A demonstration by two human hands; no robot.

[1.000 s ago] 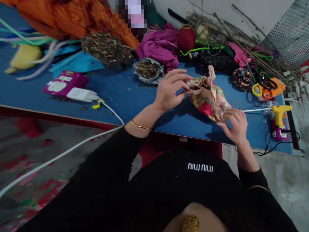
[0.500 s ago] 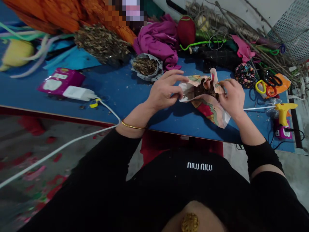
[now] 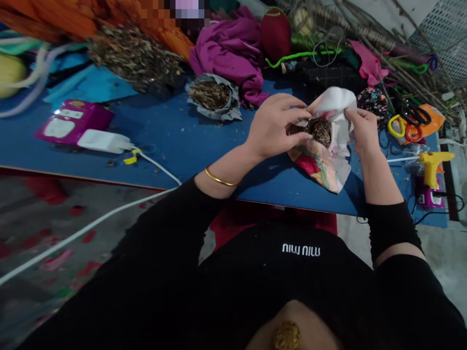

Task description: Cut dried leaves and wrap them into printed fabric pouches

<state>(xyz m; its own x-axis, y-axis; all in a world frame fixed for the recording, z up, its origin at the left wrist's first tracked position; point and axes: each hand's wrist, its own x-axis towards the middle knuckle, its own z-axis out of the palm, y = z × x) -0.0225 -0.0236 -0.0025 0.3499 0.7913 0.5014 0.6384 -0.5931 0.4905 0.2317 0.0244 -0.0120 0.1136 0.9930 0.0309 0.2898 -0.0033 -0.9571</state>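
Note:
A printed cloth [image 3: 316,167] with a pale inner side lies partly folded on the blue table, around a clump of brown dried plant bits [image 3: 321,132]. My left hand [image 3: 275,124] curls its thumb and fingers round the cloth's left side, against the clump. With fingers and thumb pinched, my right hand [image 3: 366,131] grips the cloth's raised right edge, where the pale side faces up. Behind them, a grey wrapper [image 3: 233,104] stands open with more dried plant bits in it.
A heap of dried leaves [image 3: 136,58] and purple cloth [image 3: 229,46] lie at the back. At left sits a purple power socket [image 3: 75,121] with a white cable. Scissors [image 3: 416,114] and a yellow glue gun [image 3: 432,165] are at right, with twigs behind.
My right hand has drawn the cloth's edge up and outward, so its pale inner side and the clump show more. My left hand has moved right, closer to the clump.

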